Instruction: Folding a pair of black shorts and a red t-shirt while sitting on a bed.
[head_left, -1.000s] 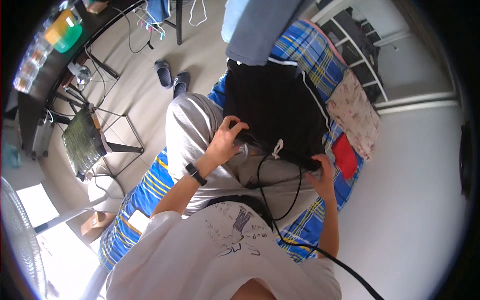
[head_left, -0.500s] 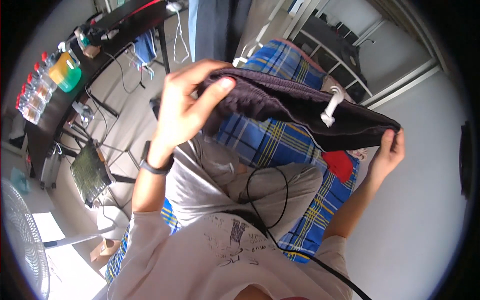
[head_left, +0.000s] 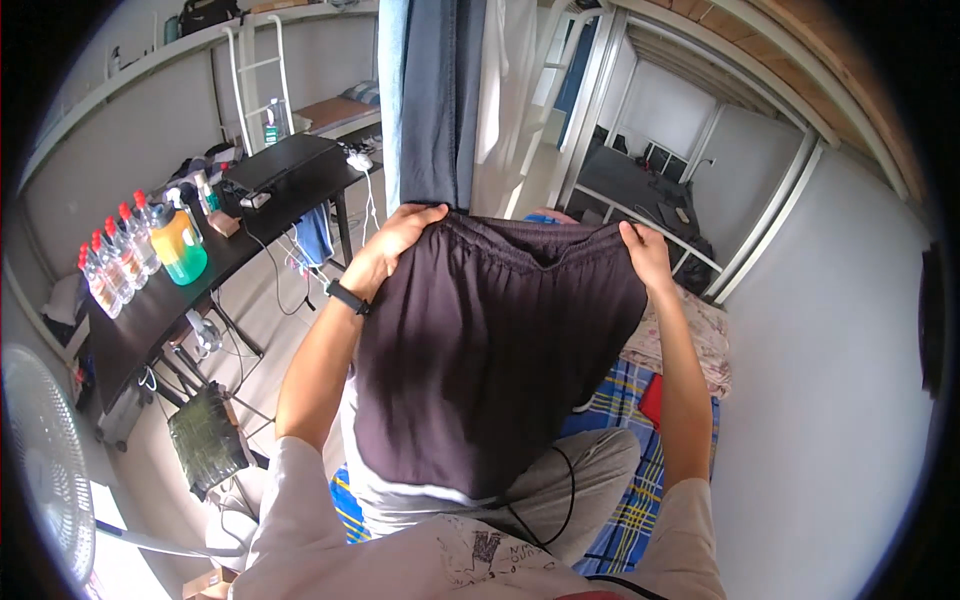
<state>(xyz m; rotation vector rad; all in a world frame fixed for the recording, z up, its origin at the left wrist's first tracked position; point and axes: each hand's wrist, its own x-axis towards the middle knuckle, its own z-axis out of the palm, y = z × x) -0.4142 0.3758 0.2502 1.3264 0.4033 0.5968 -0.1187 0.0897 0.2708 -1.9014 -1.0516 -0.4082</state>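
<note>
Shorts (head_left: 490, 370) look light, soft, floppy, hard to break. Best hold: waistband (head_left: 500, 243), likely stretchy, at both ends. Left fingers (head_left: 426, 213), right fingers (head_left: 648, 238) pinch it there.

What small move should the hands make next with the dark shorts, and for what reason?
Probably bring the right hand toward the left hand, halving the dark shorts: each hand grips an opposite end of the waistband, and the shorts hang spread between them.

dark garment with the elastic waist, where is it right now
In the head view, the dark garment hangs at the centre, its gathered waistband stretched between the left hand and the right hand, partly hiding the grey trousers.
</note>
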